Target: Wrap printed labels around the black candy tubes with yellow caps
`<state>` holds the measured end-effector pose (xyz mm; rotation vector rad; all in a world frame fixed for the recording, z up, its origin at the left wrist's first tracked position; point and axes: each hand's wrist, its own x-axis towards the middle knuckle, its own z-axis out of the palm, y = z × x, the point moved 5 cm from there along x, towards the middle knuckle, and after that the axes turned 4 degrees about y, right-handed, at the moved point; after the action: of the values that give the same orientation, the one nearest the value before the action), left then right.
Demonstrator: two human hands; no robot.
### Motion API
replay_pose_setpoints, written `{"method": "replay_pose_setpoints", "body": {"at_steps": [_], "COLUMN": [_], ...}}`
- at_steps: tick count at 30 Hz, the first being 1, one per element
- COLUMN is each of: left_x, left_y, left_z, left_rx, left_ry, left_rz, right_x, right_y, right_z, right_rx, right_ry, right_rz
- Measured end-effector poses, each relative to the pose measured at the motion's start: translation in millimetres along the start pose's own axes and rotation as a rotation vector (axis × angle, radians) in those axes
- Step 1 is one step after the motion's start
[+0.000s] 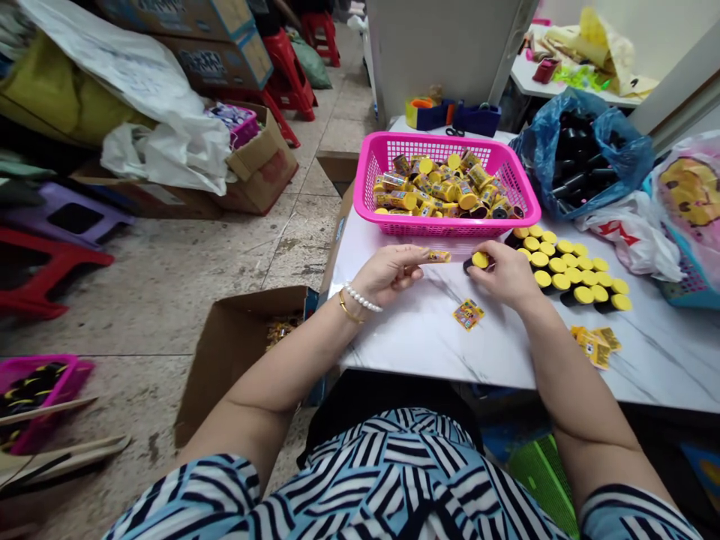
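Between the thumb and fingers of my left hand [394,271] is a small yellow printed label [439,256], held just above the white marbled table. My right hand [503,271] grips a small black container with a yellow lid [480,259], close to the label but apart from it. Below and between the hands, another printed label [469,314] lies flat. Right of my right hand, several black containers with yellow lids [571,264] stand in a cluster. A loose pile of labels [596,346] rests by my right forearm.
A pink basket [447,227] full of labelled containers stands just beyond my hands. Behind the cluster sit a blue plastic bag [624,176] of black pieces and a white bag [635,232]. Tape dispensers [475,118] are at the back; an open carton [225,360] is on the floor left.
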<state>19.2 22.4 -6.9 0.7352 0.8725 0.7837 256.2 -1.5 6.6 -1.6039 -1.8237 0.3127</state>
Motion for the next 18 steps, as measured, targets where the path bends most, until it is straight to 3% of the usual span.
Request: {"method": "replay_pose_setpoints", "body": {"at_steps": [4, 7, 13, 18], "left_x": [5, 4, -3, -3], "left_y": [2, 2, 1, 1], "left_z": [-1.4, 0.8, 9.9, 13.4], "left_rx": [-0.139, -0.180, -0.240, -0.309], "left_ry": [-0.054, -0.039, 0.006, -0.022], "left_rz": [-0.029, -0.053, -0.104, -0.126], "right_x": [0, -2, -7, -11], "right_y": [-10, -23, -37, -36], "right_z": [-1, 1, 19, 21], "right_rx": [0.750, 1.012, 1.068, 0.984], "right_ry": [0.029, 0.059, -0.034, 0.000], "right_rz": [0.105, 0.135, 0.185, 0.187]}}
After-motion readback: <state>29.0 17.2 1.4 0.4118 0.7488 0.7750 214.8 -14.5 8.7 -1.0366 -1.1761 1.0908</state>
